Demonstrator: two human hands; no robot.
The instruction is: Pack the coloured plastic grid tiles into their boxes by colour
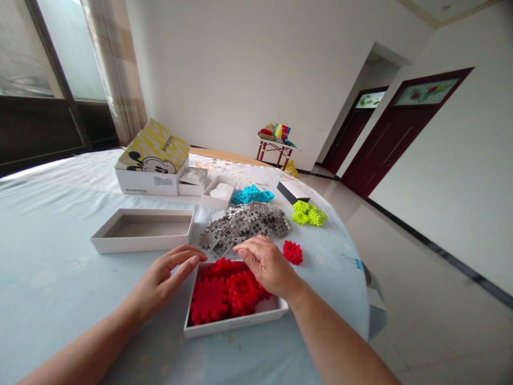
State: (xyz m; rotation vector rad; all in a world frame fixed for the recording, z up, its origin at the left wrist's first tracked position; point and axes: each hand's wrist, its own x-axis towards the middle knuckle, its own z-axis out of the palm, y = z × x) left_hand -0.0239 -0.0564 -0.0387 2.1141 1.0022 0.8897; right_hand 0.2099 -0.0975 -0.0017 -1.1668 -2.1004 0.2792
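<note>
A shallow white box (pixel 236 323) holds several red interlocking plastic building pieces (pixel 209 300), some flat and some joined into blocks. My left hand (pixel 170 272) is at the box's far left corner, open, fingers stretched forward and thumb apart; nothing shows in it. Over the box's far right side is my right hand (pixel 266 262), its fingers extended and slightly bent, with no piece visible in it. It covers part of the red pieces and the rim. Just beyond both hands lies a heap of grey interlocking pieces (pixel 244 222). One red block (pixel 292 252) sits right of my right hand.
Blue pieces (pixel 252 194) and lime-green pieces (pixel 309 213) lie farther back. An open white box (pixel 142 246) stands at left, a yellow-lidded box (pixel 154 152) behind it. Small white boxes (pixel 218 192) and a black-and-white box (pixel 293 192) stand toward the back. The cloth-covered table (pixel 72 278) curves away at right.
</note>
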